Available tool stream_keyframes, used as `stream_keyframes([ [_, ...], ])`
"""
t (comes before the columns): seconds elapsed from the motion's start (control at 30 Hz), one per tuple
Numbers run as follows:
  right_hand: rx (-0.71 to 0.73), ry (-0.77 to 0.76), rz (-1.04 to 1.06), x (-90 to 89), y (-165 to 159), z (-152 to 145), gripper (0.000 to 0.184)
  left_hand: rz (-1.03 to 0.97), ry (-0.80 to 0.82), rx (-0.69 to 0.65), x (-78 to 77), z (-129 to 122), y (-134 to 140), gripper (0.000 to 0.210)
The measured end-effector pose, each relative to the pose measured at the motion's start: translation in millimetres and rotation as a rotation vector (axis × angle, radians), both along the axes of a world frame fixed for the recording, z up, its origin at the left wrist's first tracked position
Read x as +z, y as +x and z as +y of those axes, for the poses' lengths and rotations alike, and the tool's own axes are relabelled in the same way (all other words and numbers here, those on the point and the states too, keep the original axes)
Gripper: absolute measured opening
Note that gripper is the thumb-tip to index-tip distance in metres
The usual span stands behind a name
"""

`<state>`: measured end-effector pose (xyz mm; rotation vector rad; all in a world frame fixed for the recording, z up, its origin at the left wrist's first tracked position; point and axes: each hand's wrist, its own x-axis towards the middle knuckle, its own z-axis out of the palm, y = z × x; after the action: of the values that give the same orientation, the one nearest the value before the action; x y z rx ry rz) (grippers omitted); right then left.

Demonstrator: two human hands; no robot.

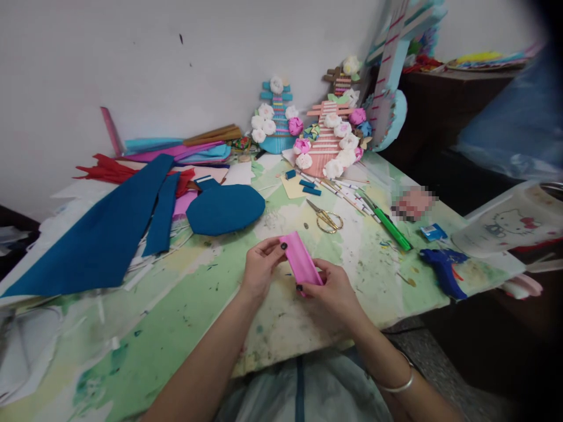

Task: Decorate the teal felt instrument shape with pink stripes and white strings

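Note:
A strip of pink crepe paper (pixel 301 259) is held slantwise above the front of the table. My left hand (pixel 263 266) pinches its upper left end between thumb and fingers. At the lower right end, my right hand (pixel 333 288) grips the paper the same way, thumb on top. Beyond the hands lie gold-handled scissors (pixel 326 218), shut, and a dark blue guitar-shaped piece (pixel 226 209). Small dark blue strips (pixel 311 191) rest on a pale yellow card behind the scissors.
Large dark blue sheets (pixel 101 234) and red crepe paper (pixel 112 169) cover the left side. Flower-trimmed guitar models (pixel 323 146) stand along the wall. To the right are a green utility knife (pixel 393 228), a blue glue gun (pixel 444 269) and a Hello Kitty container (pixel 505 225).

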<state>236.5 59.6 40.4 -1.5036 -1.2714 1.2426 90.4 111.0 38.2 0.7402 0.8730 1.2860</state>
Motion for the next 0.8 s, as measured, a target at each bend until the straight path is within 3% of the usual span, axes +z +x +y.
stream_keyframes([
  [0.13,0.088,-0.018,0.166,11.2,0,27,0.038,0.076,0.016,-0.106,5.3,7,1,0.034],
  [0.3,0.311,-0.117,0.234,21.2,-2,76,0.048,0.165,0.026,-0.001,13.4,30,-7,0.031],
  [0.43,0.488,0.074,0.051,15.2,-11,106,0.037,0.243,0.004,0.068,12.4,40,-19,0.032],
  [0.5,0.460,0.184,-0.029,6.8,-18,108,0.027,0.252,-0.029,0.069,7.0,40,-24,0.031],
  [0.63,0.382,0.249,-0.124,-7.2,-26,94,0.020,0.268,-0.090,0.040,-3.8,37,-30,0.034],
  [0.8,0.435,0.344,-0.200,-5.9,-20,84,0.011,0.222,-0.166,-0.013,-6.7,39,-30,0.044],
])
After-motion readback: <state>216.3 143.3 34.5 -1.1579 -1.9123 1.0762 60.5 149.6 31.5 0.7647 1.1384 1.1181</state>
